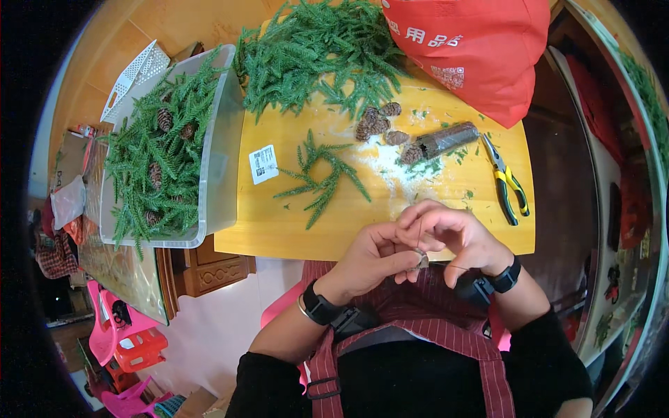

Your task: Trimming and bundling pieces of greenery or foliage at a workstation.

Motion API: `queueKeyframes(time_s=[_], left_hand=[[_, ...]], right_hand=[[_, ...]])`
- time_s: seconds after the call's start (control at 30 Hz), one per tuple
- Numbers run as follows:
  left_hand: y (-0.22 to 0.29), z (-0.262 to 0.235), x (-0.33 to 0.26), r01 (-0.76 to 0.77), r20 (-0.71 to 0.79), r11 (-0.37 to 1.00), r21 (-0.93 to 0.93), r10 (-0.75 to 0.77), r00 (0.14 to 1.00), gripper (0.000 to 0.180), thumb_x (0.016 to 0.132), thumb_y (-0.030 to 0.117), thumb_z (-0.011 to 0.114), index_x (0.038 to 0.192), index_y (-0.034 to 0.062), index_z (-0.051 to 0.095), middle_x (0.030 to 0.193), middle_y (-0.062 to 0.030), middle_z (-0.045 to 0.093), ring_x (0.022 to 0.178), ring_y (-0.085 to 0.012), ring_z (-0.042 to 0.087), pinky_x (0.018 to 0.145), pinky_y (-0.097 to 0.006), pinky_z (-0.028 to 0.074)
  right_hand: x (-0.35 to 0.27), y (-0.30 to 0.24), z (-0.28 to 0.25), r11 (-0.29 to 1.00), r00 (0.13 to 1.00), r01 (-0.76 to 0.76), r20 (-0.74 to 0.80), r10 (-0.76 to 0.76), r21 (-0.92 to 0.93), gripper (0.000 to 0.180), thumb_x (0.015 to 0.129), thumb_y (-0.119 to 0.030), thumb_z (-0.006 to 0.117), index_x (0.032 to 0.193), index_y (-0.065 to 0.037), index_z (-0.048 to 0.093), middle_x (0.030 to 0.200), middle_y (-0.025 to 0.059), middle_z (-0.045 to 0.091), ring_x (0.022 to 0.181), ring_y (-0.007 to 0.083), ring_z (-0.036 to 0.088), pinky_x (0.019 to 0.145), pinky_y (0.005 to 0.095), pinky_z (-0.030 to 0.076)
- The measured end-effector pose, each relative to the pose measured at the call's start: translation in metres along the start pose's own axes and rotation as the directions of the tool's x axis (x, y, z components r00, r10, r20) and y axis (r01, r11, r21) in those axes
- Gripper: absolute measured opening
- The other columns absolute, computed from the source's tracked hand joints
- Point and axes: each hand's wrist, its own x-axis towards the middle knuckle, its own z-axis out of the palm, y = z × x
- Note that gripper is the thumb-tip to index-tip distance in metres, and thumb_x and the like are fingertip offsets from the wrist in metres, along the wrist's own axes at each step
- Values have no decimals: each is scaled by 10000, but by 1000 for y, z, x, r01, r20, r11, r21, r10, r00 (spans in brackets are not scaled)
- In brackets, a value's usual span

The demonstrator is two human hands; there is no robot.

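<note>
A small brownish piece, mostly covered, is pinched by the left hand; whether the thin wire is gripped by the right hand cannot be told

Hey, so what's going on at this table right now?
A person's left hand pinches a small brownish piece, unclear what; the right hand is close beside it, near a thin dark strand. On the yellow table lie a green sprig ring, pine cones and pliers.
</note>
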Motion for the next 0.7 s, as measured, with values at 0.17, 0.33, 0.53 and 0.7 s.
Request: queueKeyframes(time_s=[0.17, 0.33, 0.53, 0.7], left_hand=[[1, -1, -3, 53, 24, 999, 11, -53, 998, 136, 839, 54, 565, 968, 21, 595, 982, -122, 630, 645, -104, 582, 533, -196, 459], [-6, 1, 0, 48, 19, 998, -31, -47, 999, 117, 844, 57, 561, 957, 30, 577, 940, -132, 632, 646, -107, 585, 539, -196, 466], [-14, -1, 1, 16, 31, 998, -58, -14, 999, 104, 846, 51, 557, 949, 32, 558, 914, -128, 628, 657, -103, 588, 545, -196, 471], [-12, 3, 2, 25, -12, 999, -41, -26, 1000, 107, 846, 55, 559, 949, 26, 559, 911, -121, 625, 659, -99, 588, 548, -195, 474]], right_hand=[[2, -16, 0, 992, 992, -114, 52, 111, 56, 227, 820, -91, 596, 1017, 13, 553, 1201, 156, 446, 1050, 211, 484, 921, 340, 364], [-2, -10, 5, 989, 990, -136, -34, 138, 59, 110, 874, -89, 519, 910, 10, 551, 1167, 168, 464, 809, 147, 555, 732, 277, 454], [-3, -8, 12, 994, 982, -108, -153, 108, 8, 78, 872, -79, 518, 844, -11, 545, 1027, 168, 551, 694, 131, 536, 602, 247, 462], [-5, -9, 13, 989, 969, -141, -197, 146, 38, 90, 884, -103, 510, 861, -18, 529, 1051, 178, 564, 655, 117, 533, 602, 248, 459]])
